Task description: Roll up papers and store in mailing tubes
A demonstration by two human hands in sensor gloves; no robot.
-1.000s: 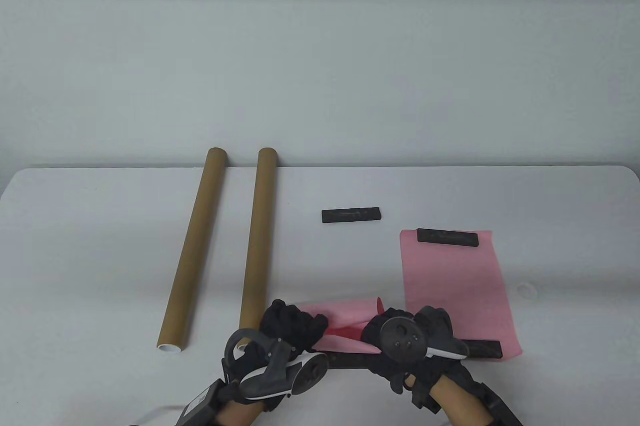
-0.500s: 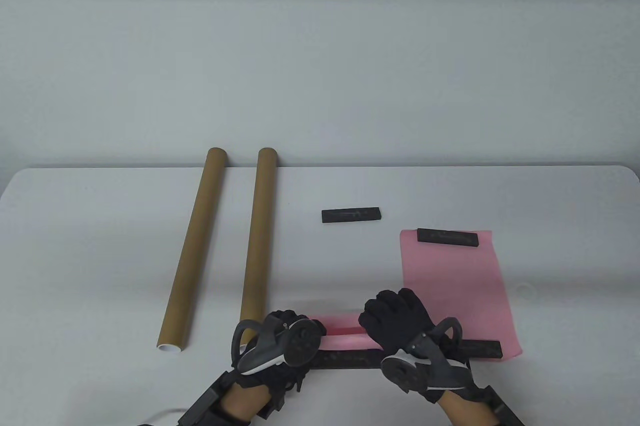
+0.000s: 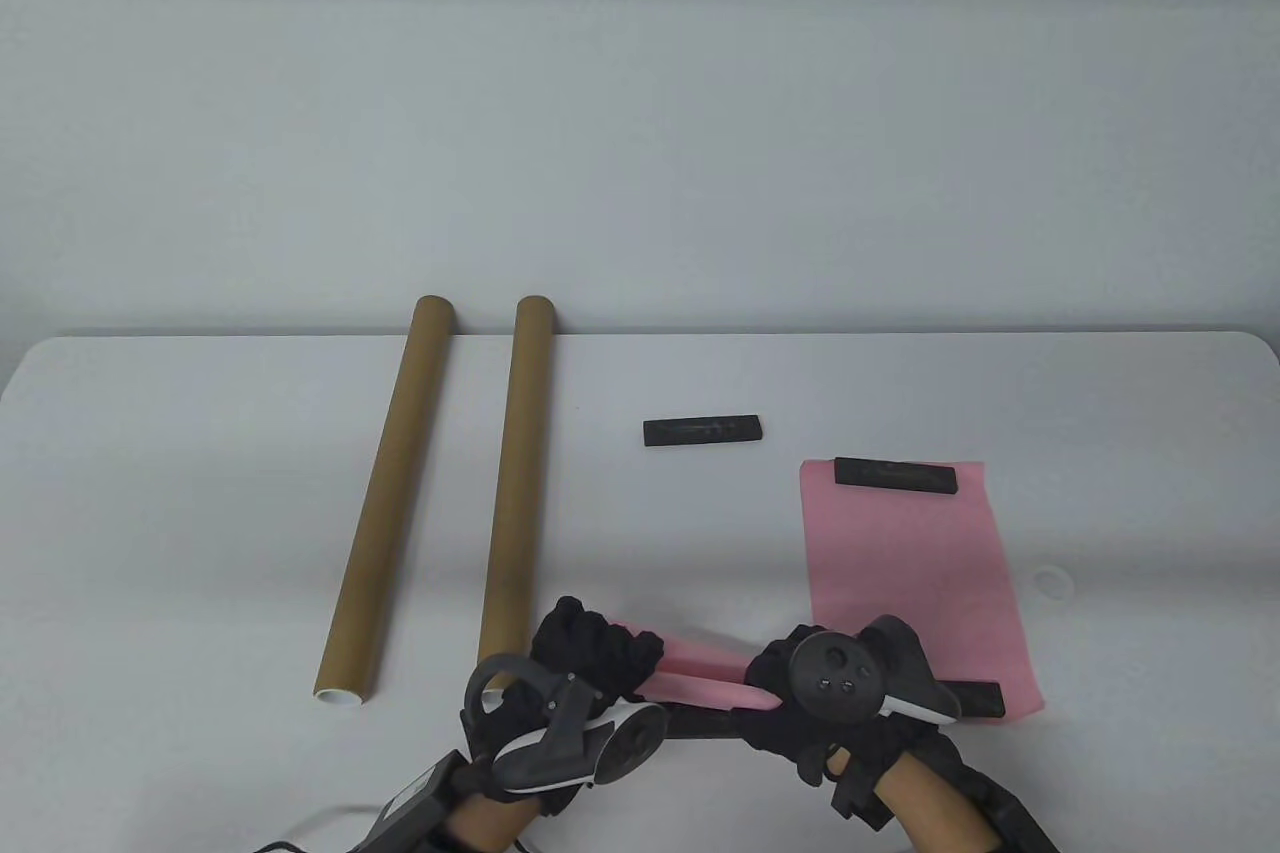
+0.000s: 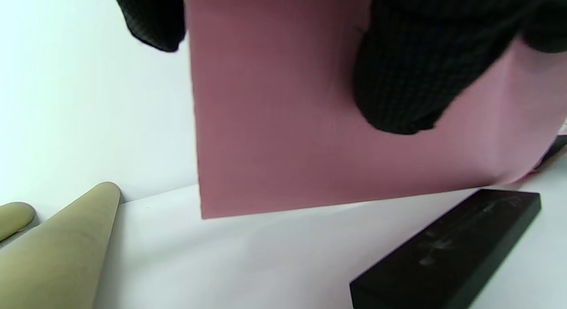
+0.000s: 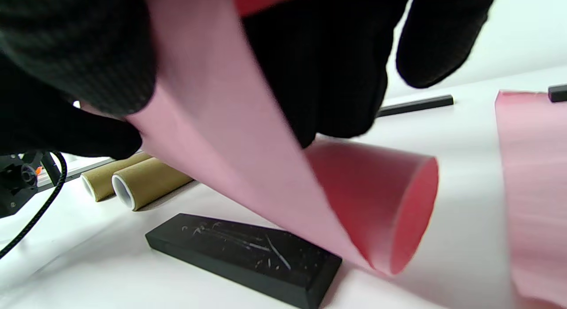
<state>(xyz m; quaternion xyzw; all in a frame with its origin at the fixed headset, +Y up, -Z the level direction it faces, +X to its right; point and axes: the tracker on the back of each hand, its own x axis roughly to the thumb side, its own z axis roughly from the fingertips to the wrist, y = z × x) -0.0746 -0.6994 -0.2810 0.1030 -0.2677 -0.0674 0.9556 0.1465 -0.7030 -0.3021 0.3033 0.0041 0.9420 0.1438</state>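
Observation:
A pink paper roll [image 3: 700, 671] lies across the table's front edge, held at both ends. My left hand [image 3: 595, 658] grips its left end and my right hand [image 3: 800, 693] grips its right end. In the right wrist view the roll [image 5: 376, 198] is loose and open at its end. In the left wrist view the pink paper [image 4: 283, 123] hangs under my fingers. Two brown mailing tubes [image 3: 390, 503] [image 3: 515, 483] lie side by side at the left. A second pink sheet [image 3: 910, 573] lies flat at the right.
A black weight bar [image 3: 703, 430] lies mid-table. Another bar [image 3: 897, 474] sits on the flat sheet's far edge, one [image 3: 975, 698] on its near edge. A further bar [image 5: 248, 256] lies on the table under the roll. A small clear cap [image 3: 1052, 581] lies at the right.
Both hands turned over the pink roll, trackers swinging up then back down. The roll is now tighter and slimmer than one second ago. Tubes, bars and flat sheet have not moved.

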